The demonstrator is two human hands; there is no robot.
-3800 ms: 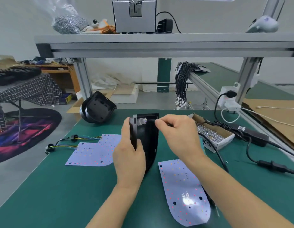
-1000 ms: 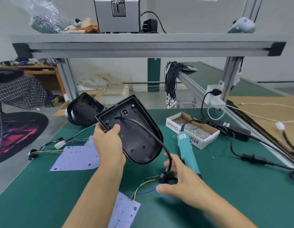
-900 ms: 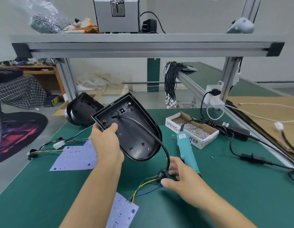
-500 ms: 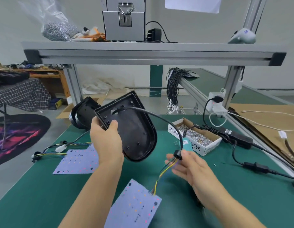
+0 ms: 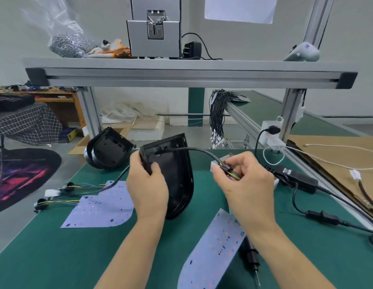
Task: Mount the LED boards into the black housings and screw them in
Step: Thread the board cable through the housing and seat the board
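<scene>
The left hand (image 5: 147,185) grips the upper edge of a black housing (image 5: 175,174), thumb curled inside the open shell, holding it nearly upright with its rounded end close to or on the green mat (image 5: 56,257). The right hand (image 5: 244,184) pinches the grommet (image 5: 226,167) on the cable (image 5: 194,150) that runs out of a hole near the housing's top; coloured wires (image 5: 233,176) disappear under its fingers. The LED board (image 5: 210,251) that seems to belong to this cable lies on the mat in front of the right forearm, not yet in the housing. The step looks like feeding the cable through and drawing up the slack; next, I judge, the grommet must be seated in the hole and the board laid into the shell before any screw goes in. Count: two housings, the second (image 5: 110,149) lying apart at the mat's far left; two boards, the other (image 5: 102,205) left of the hands with its own leads; one screwdriver (image 5: 251,259), partly under the right forearm.
</scene>
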